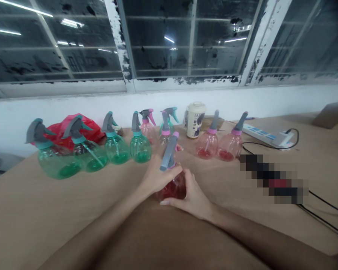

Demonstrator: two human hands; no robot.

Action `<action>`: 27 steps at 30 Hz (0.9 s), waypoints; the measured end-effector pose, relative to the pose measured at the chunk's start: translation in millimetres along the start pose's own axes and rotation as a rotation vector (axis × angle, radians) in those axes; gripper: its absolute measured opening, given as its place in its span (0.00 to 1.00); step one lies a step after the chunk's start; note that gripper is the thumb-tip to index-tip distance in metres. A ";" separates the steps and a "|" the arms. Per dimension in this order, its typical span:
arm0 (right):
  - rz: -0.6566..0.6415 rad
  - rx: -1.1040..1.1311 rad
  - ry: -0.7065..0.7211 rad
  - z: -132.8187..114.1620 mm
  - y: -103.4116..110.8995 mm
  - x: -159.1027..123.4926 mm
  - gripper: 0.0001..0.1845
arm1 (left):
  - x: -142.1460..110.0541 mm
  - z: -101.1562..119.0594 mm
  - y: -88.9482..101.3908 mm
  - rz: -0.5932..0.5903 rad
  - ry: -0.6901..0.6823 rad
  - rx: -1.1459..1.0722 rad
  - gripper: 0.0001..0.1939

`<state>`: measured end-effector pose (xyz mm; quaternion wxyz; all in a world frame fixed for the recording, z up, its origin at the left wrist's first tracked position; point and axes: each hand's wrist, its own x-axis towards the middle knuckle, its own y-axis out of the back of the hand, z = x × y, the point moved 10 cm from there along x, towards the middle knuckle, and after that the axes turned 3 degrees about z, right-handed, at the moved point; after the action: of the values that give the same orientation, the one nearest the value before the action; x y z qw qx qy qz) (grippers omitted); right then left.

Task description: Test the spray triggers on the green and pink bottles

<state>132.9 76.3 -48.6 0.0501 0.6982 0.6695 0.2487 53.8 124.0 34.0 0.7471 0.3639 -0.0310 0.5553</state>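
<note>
The cup [195,120] wears the clearest writing I can see: "IAM" in dark capitals above purplish artwork, with small print too tiny to read. Upright lettering on its left edge looks like "COFFEE".

In front of the cup and a little to its left is the held bottle [173,189], pink-bodied with a grey spray head. The left hand [157,172] is closed about its neck, thumb across the pink collar; the right hand [195,198] curves round the body, thumb low on the near side. From here I can't tell whether its base touches the tabletop [112,210].

Well left of the cup, four green bottles [116,148] stand in a row, a red bag [64,125] behind the outer ones. Two pink bottles [207,144] stand side by side, to the right of the cup and nearer. Farther right of it lies a white power strip [259,133].
</note>
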 end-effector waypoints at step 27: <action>-0.005 -0.061 -0.032 2.6 -0.4 0.5 0.46 | -1.9 3.0 0.7 -0.028 0.027 0.004 0.10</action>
<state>133.6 77.5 -50.9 0.0827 0.6986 0.6623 0.2577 53.6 120.9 35.7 0.7546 0.3583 -0.0149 0.5496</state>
